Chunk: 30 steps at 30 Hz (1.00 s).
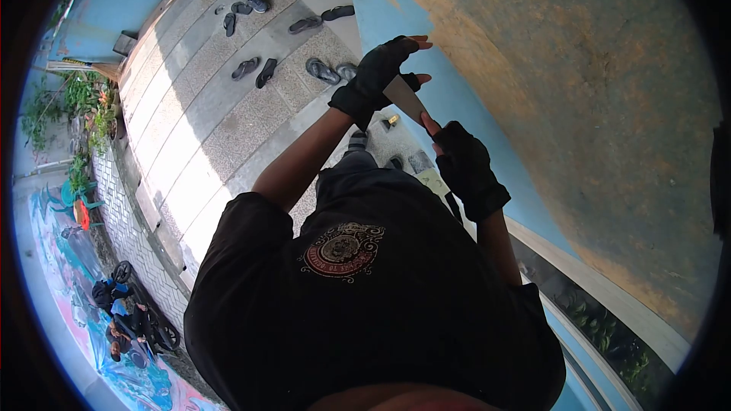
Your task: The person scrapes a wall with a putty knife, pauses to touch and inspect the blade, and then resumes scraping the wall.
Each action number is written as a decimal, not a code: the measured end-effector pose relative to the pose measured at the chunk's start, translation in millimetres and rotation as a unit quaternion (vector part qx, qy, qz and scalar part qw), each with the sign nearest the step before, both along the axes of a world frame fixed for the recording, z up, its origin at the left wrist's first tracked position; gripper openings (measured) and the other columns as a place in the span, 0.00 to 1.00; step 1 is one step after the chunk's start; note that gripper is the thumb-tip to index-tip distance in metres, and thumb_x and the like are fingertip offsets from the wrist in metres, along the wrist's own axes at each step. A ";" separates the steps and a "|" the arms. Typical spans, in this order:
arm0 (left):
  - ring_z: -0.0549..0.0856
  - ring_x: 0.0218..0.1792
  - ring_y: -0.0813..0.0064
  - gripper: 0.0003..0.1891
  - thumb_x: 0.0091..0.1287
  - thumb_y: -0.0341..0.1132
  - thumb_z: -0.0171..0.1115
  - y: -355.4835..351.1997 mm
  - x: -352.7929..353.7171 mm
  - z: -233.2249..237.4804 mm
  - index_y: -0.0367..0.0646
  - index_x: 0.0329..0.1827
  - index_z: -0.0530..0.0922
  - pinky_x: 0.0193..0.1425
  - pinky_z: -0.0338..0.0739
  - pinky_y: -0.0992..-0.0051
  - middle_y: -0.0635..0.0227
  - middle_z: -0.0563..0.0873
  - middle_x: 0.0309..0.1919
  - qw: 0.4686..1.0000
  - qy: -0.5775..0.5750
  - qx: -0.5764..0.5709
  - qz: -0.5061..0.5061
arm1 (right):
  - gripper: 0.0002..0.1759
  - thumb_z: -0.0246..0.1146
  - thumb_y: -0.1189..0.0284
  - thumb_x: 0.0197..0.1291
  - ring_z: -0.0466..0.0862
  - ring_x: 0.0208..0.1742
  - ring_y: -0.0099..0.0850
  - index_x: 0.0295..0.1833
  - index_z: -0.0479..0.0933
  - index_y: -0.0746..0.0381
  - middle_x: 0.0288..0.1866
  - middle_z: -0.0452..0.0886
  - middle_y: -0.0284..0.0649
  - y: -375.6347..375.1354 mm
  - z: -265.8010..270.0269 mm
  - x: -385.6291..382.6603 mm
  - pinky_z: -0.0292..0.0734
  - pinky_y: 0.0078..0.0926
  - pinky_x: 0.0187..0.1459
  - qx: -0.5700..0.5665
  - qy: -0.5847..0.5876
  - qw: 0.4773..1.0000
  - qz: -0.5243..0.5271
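My right hand (466,161), in a black fingerless glove, grips a flat metal scraper blade (405,99), with a finger or thumb lying along it; the handle is hidden in the hand. The blade points up and left, and its wide end meets or overlaps the palm side of my left hand (381,72). That hand wears a matching glove; its bare fingertips point right, apart from each other, not closed around the blade. Both hands are beside a wall (579,106) with patchy brown and light blue paint.
Several sandals and shoes (321,71) lie on the tiled floor (228,125). A small yellow-topped item (391,120) and a pale box-like object (432,181) are near my feet. Motorbikes (145,323), a person (118,339), plants (80,99) and a painted mural wall (68,266) appear at left.
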<state>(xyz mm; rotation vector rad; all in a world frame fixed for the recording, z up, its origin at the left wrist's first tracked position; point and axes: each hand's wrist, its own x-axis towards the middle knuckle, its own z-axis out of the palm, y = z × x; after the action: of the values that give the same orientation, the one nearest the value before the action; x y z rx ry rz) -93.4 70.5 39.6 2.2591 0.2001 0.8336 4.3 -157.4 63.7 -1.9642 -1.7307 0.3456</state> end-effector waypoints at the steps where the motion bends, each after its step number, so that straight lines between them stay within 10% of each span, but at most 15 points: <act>1: 0.84 0.56 0.64 0.30 0.58 0.37 0.74 0.6 -4.2 5.4 0.47 0.64 0.74 0.55 0.79 0.68 0.62 0.83 0.57 0.999 0.016 0.003 0.032 | 0.40 0.61 0.79 0.54 0.79 0.33 0.43 0.75 0.64 0.47 0.35 0.71 0.41 -4.7 2.1 3.4 0.77 0.38 0.35 -0.013 0.019 1.000 0.001; 5: 0.86 0.52 0.66 0.29 0.57 0.36 0.75 10.3 -10.2 5.4 0.49 0.63 0.77 0.49 0.80 0.69 0.65 0.86 0.53 0.997 0.017 -0.035 0.071 | 0.35 0.61 0.76 0.61 0.79 0.31 0.34 0.75 0.64 0.51 0.37 0.77 0.38 -11.9 2.5 14.4 0.77 0.33 0.38 -0.032 0.167 0.985 -0.032; 8: 0.86 0.51 0.69 0.29 0.56 0.37 0.75 4.0 -10.9 15.0 0.50 0.62 0.77 0.48 0.80 0.70 0.64 0.86 0.53 0.997 0.018 -0.063 0.051 | 0.30 0.60 0.69 0.68 0.77 0.30 0.25 0.74 0.63 0.58 0.37 0.82 0.37 -5.2 19.0 11.6 0.75 0.28 0.37 -0.093 0.425 0.896 -0.088; 10: 0.86 0.51 0.71 0.29 0.57 0.39 0.75 -6.8 -2.8 15.3 0.48 0.63 0.76 0.48 0.79 0.70 0.65 0.86 0.54 0.995 0.060 -0.065 0.054 | 0.29 0.58 0.66 0.70 0.77 0.30 0.25 0.73 0.64 0.62 0.36 0.81 0.40 2.3 23.7 5.9 0.74 0.25 0.36 -0.012 0.713 0.697 0.074; 14: 0.85 0.54 0.66 0.25 0.58 0.35 0.74 -21.2 21.1 3.6 0.42 0.58 0.77 0.56 0.78 0.73 0.59 0.84 0.56 0.995 -0.075 -0.060 0.031 | 0.28 0.58 0.58 0.70 0.71 0.25 0.25 0.65 0.66 0.68 0.32 0.76 0.41 30.8 18.1 -7.3 0.69 0.24 0.33 -0.052 0.783 0.616 0.069; 22: 0.83 0.57 0.70 0.19 0.67 0.35 0.65 -0.5 -5.2 34.7 0.41 0.61 0.77 0.60 0.75 0.71 0.62 0.84 0.57 0.985 0.019 -0.157 0.076 | 0.22 0.61 0.60 0.68 0.69 0.22 0.23 0.60 0.70 0.62 0.30 0.76 0.38 -2.2 -35.8 18.9 0.66 0.23 0.30 -0.061 0.733 0.678 0.010; 24: 0.81 0.60 0.66 0.20 0.71 0.39 0.59 1.8 -9.4 27.1 0.44 0.64 0.75 0.63 0.74 0.69 0.58 0.82 0.60 0.859 -0.070 -0.506 -0.036 | 0.21 0.60 0.64 0.69 0.70 0.24 0.22 0.60 0.70 0.65 0.28 0.77 0.36 -11.1 -41.7 27.5 0.67 0.22 0.31 -0.063 0.717 0.693 -0.042; 26: 0.76 0.65 0.61 0.23 0.72 0.45 0.55 2.2 -12.8 14.8 0.45 0.67 0.71 0.67 0.70 0.62 0.54 0.75 0.67 0.823 -0.069 -0.558 -0.085 | 0.21 0.60 0.63 0.69 0.70 0.24 0.23 0.60 0.70 0.65 0.29 0.77 0.36 -15.3 -39.8 31.6 0.67 0.23 0.31 -0.035 0.727 0.685 -0.036; 28: 0.72 0.68 0.58 0.28 0.71 0.49 0.55 -4.1 -11.4 10.3 0.45 0.69 0.68 0.69 0.67 0.55 0.52 0.68 0.71 0.632 -0.160 -0.719 -0.239 | 0.21 0.60 0.62 0.69 0.71 0.24 0.23 0.60 0.70 0.64 0.30 0.77 0.37 -14.1 -26.6 30.7 0.67 0.23 0.31 0.009 0.748 0.659 -0.083; 30: 0.67 0.70 0.56 0.32 0.69 0.55 0.55 -14.2 -12.5 15.2 0.45 0.70 0.67 0.71 0.63 0.51 0.52 0.61 0.75 0.622 -0.145 -0.730 -0.243 | 0.22 0.59 0.62 0.69 0.71 0.25 0.24 0.61 0.70 0.65 0.31 0.77 0.38 -11.7 -18.3 29.1 0.67 0.24 0.31 0.030 0.724 0.682 -0.095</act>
<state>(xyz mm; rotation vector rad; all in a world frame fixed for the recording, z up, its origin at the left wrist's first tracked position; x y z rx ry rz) -105.9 56.3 54.9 0.5235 0.0401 0.3755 33.4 -169.1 45.3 -1.0237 -0.4281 1.2797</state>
